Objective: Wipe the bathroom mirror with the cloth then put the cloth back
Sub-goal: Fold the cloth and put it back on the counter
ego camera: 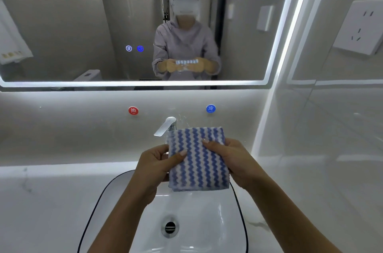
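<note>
Low in the frame, my left hand (155, 166) and right hand (235, 161) each pinch a side of the folded blue-and-white zigzag-striped microfibre cloth (199, 161) at centre frame, over the white ceramic basin (209, 211), keeping it, I judge, a flat pad for the backlit wall mirror (62, 24) across the top.

Bright LED strip (275, 49) rims the mirror (62, 24); edges bow, its reflection seemingly blurred

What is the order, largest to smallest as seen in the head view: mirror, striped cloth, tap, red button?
mirror
striped cloth
tap
red button
The cloth partly hides the tap, but the order holds.
</note>
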Demonstrator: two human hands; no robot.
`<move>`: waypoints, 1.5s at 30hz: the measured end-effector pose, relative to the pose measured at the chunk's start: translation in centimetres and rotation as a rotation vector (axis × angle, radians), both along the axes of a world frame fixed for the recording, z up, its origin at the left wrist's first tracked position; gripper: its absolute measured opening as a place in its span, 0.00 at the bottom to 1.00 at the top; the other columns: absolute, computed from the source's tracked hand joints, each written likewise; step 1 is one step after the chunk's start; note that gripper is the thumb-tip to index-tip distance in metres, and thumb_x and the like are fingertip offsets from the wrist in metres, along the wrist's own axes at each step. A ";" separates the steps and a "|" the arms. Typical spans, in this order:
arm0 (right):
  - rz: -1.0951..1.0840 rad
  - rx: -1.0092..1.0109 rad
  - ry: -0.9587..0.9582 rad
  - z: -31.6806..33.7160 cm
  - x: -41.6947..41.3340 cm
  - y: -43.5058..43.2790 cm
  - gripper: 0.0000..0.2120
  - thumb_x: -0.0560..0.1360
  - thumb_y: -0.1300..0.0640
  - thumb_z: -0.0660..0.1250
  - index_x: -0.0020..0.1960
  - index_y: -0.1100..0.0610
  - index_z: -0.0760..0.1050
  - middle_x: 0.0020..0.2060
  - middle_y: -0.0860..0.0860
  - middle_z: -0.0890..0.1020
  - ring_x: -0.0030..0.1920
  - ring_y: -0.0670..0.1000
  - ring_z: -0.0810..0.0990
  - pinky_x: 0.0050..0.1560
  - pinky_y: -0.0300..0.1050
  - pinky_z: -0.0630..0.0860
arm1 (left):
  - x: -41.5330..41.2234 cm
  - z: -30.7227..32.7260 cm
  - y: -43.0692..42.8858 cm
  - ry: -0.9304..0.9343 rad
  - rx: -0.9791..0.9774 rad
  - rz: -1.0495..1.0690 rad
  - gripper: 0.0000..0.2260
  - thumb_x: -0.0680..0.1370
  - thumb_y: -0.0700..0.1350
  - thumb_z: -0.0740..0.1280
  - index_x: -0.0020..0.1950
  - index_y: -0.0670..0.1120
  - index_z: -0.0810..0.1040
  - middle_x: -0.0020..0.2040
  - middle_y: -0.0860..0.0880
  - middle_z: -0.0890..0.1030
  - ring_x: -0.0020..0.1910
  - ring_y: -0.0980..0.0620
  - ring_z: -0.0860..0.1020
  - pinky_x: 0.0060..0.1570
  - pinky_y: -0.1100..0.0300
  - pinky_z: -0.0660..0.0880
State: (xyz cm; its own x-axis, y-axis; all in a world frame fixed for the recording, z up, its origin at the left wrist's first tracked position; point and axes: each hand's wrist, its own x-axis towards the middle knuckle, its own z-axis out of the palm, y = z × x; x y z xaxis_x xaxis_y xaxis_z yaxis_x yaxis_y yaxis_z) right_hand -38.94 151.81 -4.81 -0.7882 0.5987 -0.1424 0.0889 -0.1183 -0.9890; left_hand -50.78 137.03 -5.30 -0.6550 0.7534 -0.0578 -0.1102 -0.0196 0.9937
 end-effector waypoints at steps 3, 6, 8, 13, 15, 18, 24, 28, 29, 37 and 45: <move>-0.028 0.032 0.096 0.5 0.0 0.7 0.12 0.69 0.51 0.72 0.49 0.57 0.81 0.43 0.52 0.86 0.42 0.52 0.85 0.40 0.42 0.80 | -0.3 0.4 0.3 0.007 0.028 0.017 0.17 0.62 0.49 0.73 0.48 0.42 0.81 0.41 0.44 0.85 0.39 0.47 0.84 0.31 0.60 0.78; -0.040 -0.004 0.179 0.5 -0.1 1.3 0.15 0.64 0.48 0.73 0.47 0.56 0.82 0.44 0.54 0.86 0.42 0.52 0.85 0.37 0.41 0.79 | -0.5 0.8 0.7 0.018 0.062 0.038 0.17 0.62 0.49 0.73 0.47 0.42 0.81 0.40 0.43 0.85 0.37 0.48 0.84 0.31 0.60 0.78; -0.044 -0.038 0.232 0.1 -0.3 1.6 0.15 0.63 0.47 0.73 0.45 0.55 0.84 0.46 0.54 0.86 0.44 0.53 0.85 0.40 0.41 0.80 | -0.6 1.0 1.0 0.022 0.073 0.050 0.16 0.63 0.49 0.72 0.47 0.42 0.81 0.40 0.44 0.85 0.37 0.48 0.84 0.30 0.61 0.78; -0.099 -0.158 0.321 -1.1 -0.8 2.1 0.17 0.69 0.45 0.68 0.51 0.54 0.83 0.51 0.56 0.84 0.49 0.54 0.84 0.45 0.44 0.80 | -1.1 0.9 2.0 -0.009 0.095 0.088 0.11 0.67 0.46 0.72 0.47 0.44 0.81 0.39 0.44 0.85 0.36 0.49 0.84 0.30 0.60 0.78; -0.114 -0.175 0.331 -1.4 -0.9 2.3 0.18 0.69 0.45 0.68 0.53 0.55 0.82 0.51 0.56 0.84 0.49 0.54 0.84 0.45 0.44 0.80 | -1.1 0.7 2.4 -0.013 0.104 0.090 0.11 0.67 0.46 0.72 0.46 0.44 0.82 0.39 0.45 0.85 0.36 0.49 0.83 0.30 0.61 0.78; -0.103 -0.193 0.350 -1.4 -1.1 3.0 0.20 0.71 0.46 0.66 0.57 0.57 0.80 0.53 0.56 0.84 0.52 0.55 0.83 0.49 0.46 0.80 | -1.1 0.4 3.1 -0.036 0.126 0.092 0.12 0.65 0.47 0.72 0.47 0.44 0.82 0.40 0.45 0.85 0.36 0.50 0.83 0.30 0.61 0.78; 0.050 -0.235 0.186 -2.3 -0.9 3.4 0.18 0.73 0.54 0.67 0.61 0.58 0.75 0.52 0.57 0.84 0.49 0.54 0.83 0.49 0.49 0.81 | -2.2 -0.4 4.2 -0.109 0.127 0.140 0.08 0.71 0.42 0.71 0.49 0.45 0.81 0.40 0.47 0.85 0.35 0.51 0.83 0.29 0.63 0.77; -0.013 -0.155 0.146 -3.0 -0.6 3.6 0.16 0.74 0.63 0.68 0.61 0.57 0.73 0.51 0.54 0.85 0.49 0.54 0.84 0.46 0.46 0.81 | -2.8 -1.4 4.6 -0.130 0.089 0.150 0.07 0.71 0.43 0.71 0.49 0.46 0.80 0.39 0.49 0.85 0.34 0.52 0.83 0.29 0.63 0.77; -0.034 -0.127 0.149 -3.1 -0.5 3.8 0.16 0.74 0.64 0.68 0.61 0.56 0.73 0.51 0.53 0.85 0.49 0.54 0.84 0.45 0.46 0.81 | -2.8 -1.6 4.7 -0.137 0.082 0.144 0.06 0.71 0.44 0.71 0.48 0.46 0.81 0.39 0.49 0.85 0.33 0.53 0.83 0.28 0.63 0.77; -0.184 -0.005 0.108 -4.3 1.8 6.3 0.14 0.75 0.67 0.67 0.55 0.52 0.76 0.48 0.50 0.85 0.48 0.50 0.85 0.43 0.41 0.80 | -2.0 -4.1 6.8 -0.118 0.005 0.016 0.08 0.73 0.42 0.70 0.51 0.44 0.80 0.42 0.45 0.85 0.39 0.48 0.84 0.33 0.59 0.78; -0.312 0.074 0.038 -6.8 4.1 8.3 0.13 0.74 0.63 0.70 0.53 0.48 0.77 0.45 0.44 0.85 0.45 0.45 0.84 0.42 0.36 0.79 | 0.6 -7.2 11.0 -0.154 -0.049 0.004 0.06 0.74 0.43 0.70 0.50 0.45 0.80 0.40 0.48 0.85 0.38 0.52 0.84 0.30 0.63 0.77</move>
State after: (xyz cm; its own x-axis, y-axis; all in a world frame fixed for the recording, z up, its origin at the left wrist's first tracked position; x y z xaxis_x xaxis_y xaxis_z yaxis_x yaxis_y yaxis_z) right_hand -34.80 160.15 -11.60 -0.5688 0.8200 -0.0635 0.0228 -0.0614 -0.9979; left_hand -50.16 147.99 -12.48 -0.6390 0.7444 -0.1939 -0.2610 0.0273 0.9650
